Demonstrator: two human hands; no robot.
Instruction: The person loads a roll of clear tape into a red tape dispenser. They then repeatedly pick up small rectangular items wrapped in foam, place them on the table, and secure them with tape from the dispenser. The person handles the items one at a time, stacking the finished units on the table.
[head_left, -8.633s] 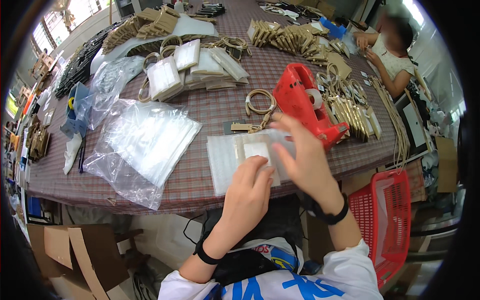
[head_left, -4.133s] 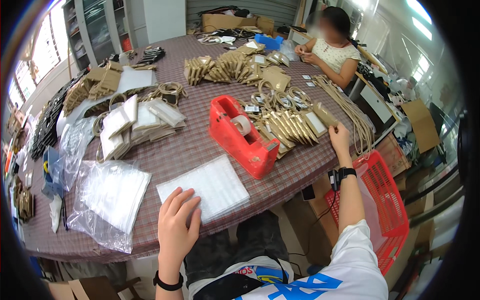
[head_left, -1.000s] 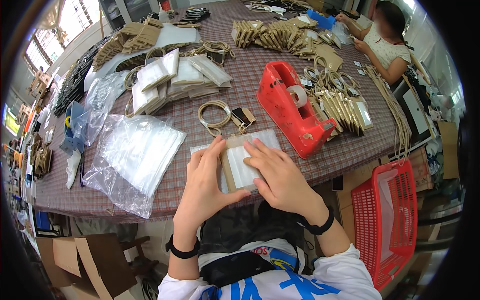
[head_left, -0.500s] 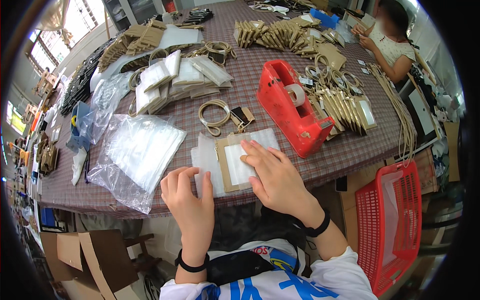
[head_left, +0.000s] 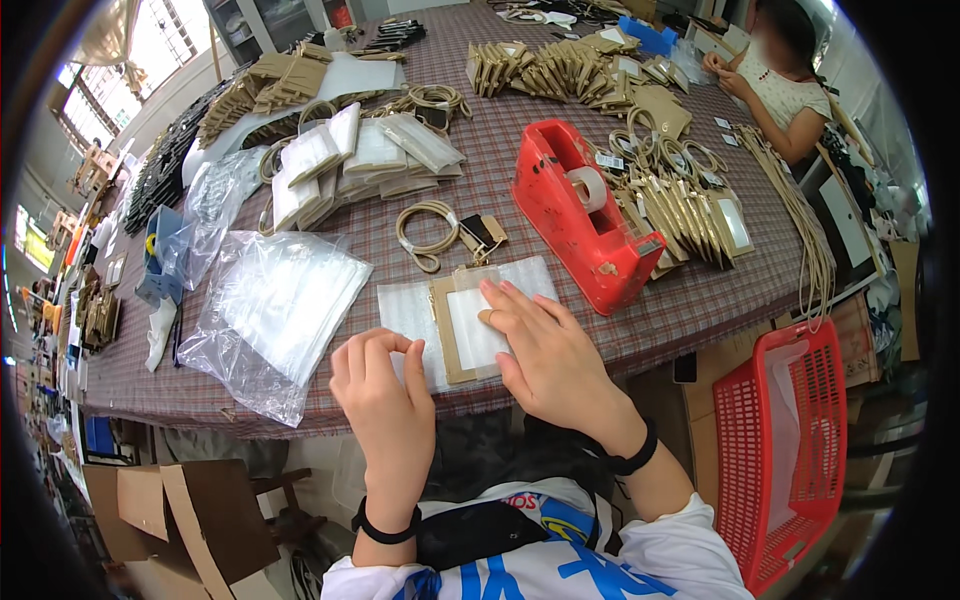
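Note:
A tan card holder [head_left: 442,322] with a pale window lies on a white foam sheet [head_left: 405,312] at the table's near edge. My right hand [head_left: 548,350] rests flat across the holder's right part, fingers stretched, pressing on a translucent flap there. Above the sheet's near left corner, my left hand [head_left: 385,385] has loosely curled fingers, and I see nothing in it. Just beyond the holder lie a coiled tan cord [head_left: 428,228] and a small black-and-tan piece [head_left: 483,233].
A red tape dispenser [head_left: 590,225] stands right of the foam. Clear plastic bags [head_left: 275,310] lie left, wrapped white packets [head_left: 330,160] beyond. Tan holders [head_left: 685,225] are heaped at right. A red basket [head_left: 740,460] stands below the table. At far right sits another person [head_left: 785,110].
The foam sheet's left part, raised before, now lies flat. My left hand has shifted slightly right, its thumb nearer the fingers. My right hand has stayed on the holder.

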